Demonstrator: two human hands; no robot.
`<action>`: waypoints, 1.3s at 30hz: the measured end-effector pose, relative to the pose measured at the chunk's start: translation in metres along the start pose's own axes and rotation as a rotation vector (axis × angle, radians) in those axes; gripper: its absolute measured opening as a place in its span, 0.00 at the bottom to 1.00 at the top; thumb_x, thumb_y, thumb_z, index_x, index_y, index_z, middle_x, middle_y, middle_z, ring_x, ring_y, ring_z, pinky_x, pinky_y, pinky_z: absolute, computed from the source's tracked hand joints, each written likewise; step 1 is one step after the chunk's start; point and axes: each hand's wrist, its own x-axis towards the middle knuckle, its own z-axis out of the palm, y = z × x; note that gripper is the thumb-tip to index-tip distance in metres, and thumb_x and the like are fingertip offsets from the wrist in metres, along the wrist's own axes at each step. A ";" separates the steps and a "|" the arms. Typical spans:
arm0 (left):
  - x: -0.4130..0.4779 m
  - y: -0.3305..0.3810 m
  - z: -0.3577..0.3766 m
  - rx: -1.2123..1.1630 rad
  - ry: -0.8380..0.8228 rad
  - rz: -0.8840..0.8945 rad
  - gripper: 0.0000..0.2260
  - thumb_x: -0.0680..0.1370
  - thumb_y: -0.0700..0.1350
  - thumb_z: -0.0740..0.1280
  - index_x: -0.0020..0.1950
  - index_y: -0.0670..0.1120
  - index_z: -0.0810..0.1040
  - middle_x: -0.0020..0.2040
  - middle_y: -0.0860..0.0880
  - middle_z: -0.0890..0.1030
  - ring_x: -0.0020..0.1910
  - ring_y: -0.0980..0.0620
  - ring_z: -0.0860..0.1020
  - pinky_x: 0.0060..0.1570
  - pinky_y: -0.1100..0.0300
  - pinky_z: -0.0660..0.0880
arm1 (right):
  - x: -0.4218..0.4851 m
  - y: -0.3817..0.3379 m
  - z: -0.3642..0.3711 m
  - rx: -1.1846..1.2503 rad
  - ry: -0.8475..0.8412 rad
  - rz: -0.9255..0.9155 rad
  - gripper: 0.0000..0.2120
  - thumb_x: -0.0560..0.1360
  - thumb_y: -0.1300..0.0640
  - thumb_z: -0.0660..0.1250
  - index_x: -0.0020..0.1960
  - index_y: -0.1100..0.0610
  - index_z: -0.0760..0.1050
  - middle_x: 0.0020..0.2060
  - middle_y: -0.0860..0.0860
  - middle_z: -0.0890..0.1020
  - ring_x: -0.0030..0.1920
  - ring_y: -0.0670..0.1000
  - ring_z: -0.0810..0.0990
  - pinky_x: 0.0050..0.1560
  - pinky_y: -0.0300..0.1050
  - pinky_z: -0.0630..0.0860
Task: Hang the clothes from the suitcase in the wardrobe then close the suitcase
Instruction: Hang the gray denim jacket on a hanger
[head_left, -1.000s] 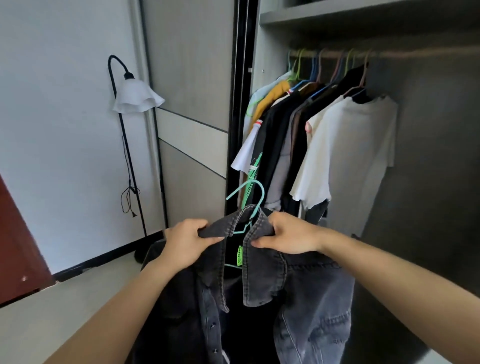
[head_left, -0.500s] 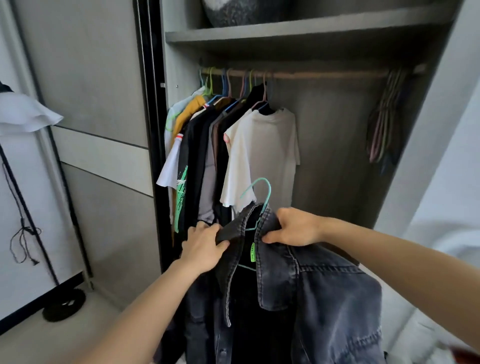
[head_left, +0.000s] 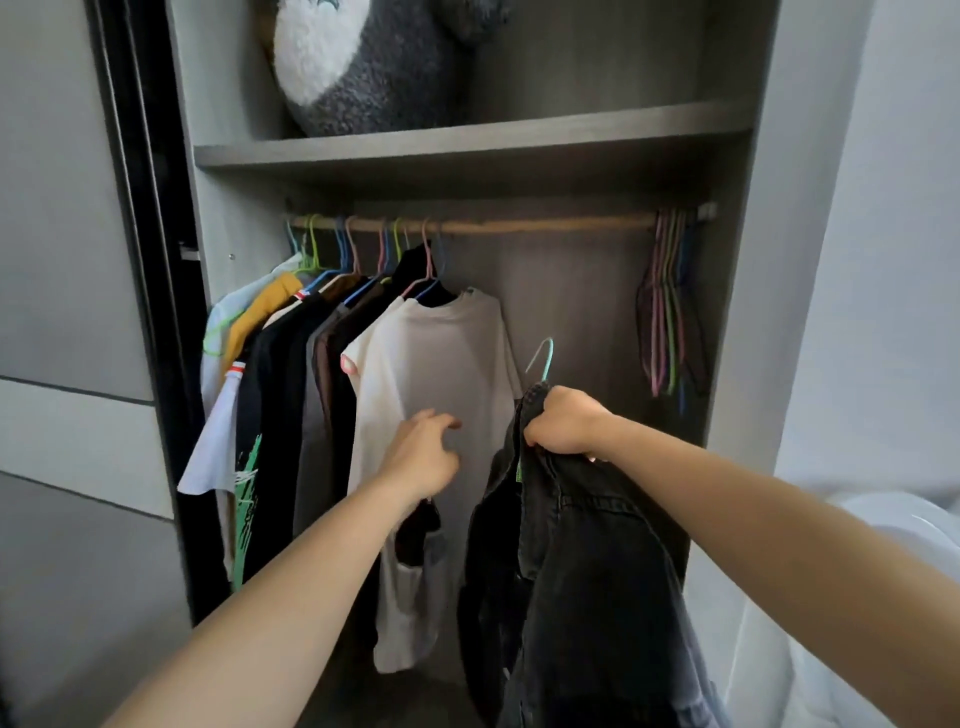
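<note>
My right hand (head_left: 566, 423) grips the collar of a dark grey denim jacket (head_left: 582, 587) that sits on a teal hanger (head_left: 543, 361), whose hook sticks up above my fist. The jacket hangs below the wooden rail (head_left: 545, 224), in front of the wardrobe's open right half. My left hand (head_left: 423, 454) holds nothing; its loosely spread fingers reach toward the white T-shirt (head_left: 441, 395), the rightmost garment on the rail. Several shirts on coloured hangers crowd the rail's left part. The suitcase is out of view.
A bunch of bare coloured hangers (head_left: 670, 306) dangles at the rail's right end. A shelf (head_left: 467, 143) above the rail carries a grey and white plush toy (head_left: 363, 62). A black door frame (head_left: 140, 260) borders the wardrobe on the left.
My left hand has let go of the jacket collar and moved toward the white T-shirt. My right hand alone now carries the jacket, further right and nearer the wardrobe. The view has tilted up.
</note>
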 end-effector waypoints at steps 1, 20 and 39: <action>0.015 0.000 -0.010 0.033 0.031 0.013 0.23 0.76 0.41 0.65 0.71 0.49 0.70 0.75 0.45 0.62 0.74 0.45 0.59 0.71 0.54 0.61 | 0.013 -0.005 -0.009 -0.022 0.037 -0.011 0.09 0.74 0.57 0.64 0.37 0.59 0.70 0.40 0.55 0.77 0.42 0.59 0.80 0.32 0.42 0.72; 0.206 -0.057 -0.069 0.427 0.223 -0.042 0.21 0.83 0.49 0.54 0.77 0.52 0.58 0.73 0.46 0.67 0.65 0.38 0.71 0.60 0.47 0.73 | 0.233 -0.066 -0.112 -0.210 0.429 -0.008 0.18 0.76 0.57 0.63 0.64 0.58 0.72 0.63 0.57 0.76 0.62 0.58 0.76 0.57 0.49 0.75; 0.217 -0.086 -0.059 0.189 0.472 0.220 0.17 0.82 0.46 0.58 0.71 0.52 0.72 0.44 0.46 0.85 0.44 0.47 0.81 0.45 0.54 0.76 | 0.341 -0.132 -0.038 -0.077 0.314 -0.109 0.13 0.77 0.56 0.65 0.60 0.60 0.74 0.56 0.56 0.79 0.56 0.57 0.79 0.46 0.46 0.76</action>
